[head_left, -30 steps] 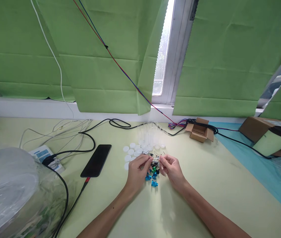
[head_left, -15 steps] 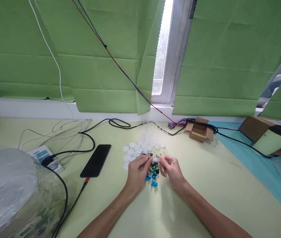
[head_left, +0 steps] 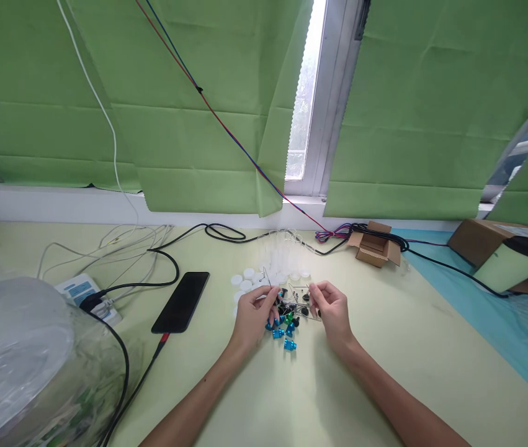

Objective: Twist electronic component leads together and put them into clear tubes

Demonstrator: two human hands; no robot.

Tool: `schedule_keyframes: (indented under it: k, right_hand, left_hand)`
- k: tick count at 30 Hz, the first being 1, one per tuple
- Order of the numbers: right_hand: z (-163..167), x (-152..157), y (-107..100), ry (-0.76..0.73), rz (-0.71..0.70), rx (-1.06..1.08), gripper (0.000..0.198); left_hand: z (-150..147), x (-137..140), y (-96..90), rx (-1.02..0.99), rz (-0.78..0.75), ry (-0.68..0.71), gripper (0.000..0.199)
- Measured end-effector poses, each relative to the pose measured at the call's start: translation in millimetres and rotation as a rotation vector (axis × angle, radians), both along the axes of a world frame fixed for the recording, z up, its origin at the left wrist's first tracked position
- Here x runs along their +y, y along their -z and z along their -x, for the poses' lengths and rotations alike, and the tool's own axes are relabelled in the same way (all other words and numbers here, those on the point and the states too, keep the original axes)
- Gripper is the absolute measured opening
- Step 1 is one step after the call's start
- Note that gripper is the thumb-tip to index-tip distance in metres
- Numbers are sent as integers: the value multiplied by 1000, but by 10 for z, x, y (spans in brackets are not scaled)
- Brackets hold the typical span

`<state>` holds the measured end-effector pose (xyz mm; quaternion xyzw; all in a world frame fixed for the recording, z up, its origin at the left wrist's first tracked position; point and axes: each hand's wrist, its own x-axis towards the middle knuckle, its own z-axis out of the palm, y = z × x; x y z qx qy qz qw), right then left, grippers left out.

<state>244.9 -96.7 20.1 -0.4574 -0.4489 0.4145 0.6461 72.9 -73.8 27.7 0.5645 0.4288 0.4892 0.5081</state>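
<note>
My left hand [head_left: 255,312] is closed in a pinch on a thin bent metal rod [head_left: 266,277], whose upper end sticks up past the fingertips. To the right, my right hand [head_left: 332,305] pinches the end of another thin metal rod [head_left: 299,286], which points left. Between the hands lies a pile of small parts: black knob-like pieces [head_left: 305,311], a green piece [head_left: 289,317] and thin metal rods. Nearest me are several shiny blue metal fittings [head_left: 290,344]. White round caps [head_left: 236,280] are spread behind my left hand, which covers some of them.
Clear tubes [head_left: 282,254] stand behind the caps. A black phone [head_left: 180,302] on a cable lies left, by a white power strip [head_left: 84,295]. A clear plastic container [head_left: 17,354] fills the near left. A small open cardboard box [head_left: 375,247] sits back right, among black cables.
My hands have moved apart, the right one shifting right and the left slightly left. More of the pile shows between them. The bent rod now stands up from the left fingertips.
</note>
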Motion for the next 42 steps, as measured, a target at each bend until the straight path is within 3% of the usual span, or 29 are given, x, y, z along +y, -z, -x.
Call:
schedule_keyframes:
  k: [9, 15, 21, 28, 35, 42]
  right_hand:
    - [-204, 106, 114, 81, -117, -605, 30]
    - [-233, 149, 158, 28, -189, -812, 20]
    - [-223, 146, 166, -8, -162, -1013, 17]
    - [-218, 133, 145, 9, -154, -1048, 19]
    - [-174, 91, 85, 85, -243, -913, 25]
    - [-95, 95, -139, -29, -300, -825, 24]
  left_hand:
    - [-17, -15, -78, -165, 57, -36, 33]
    - [-16, 1, -51, -190, 84, -18, 35]
    - [-9, -5, -73, -210, 113, -3, 38]
    - [2, 1, -64, -159, 116, -23, 38]
    - [-8, 2, -49, -119, 78, -13, 37]
    - [6, 11, -25, -142, 72, 59, 34]
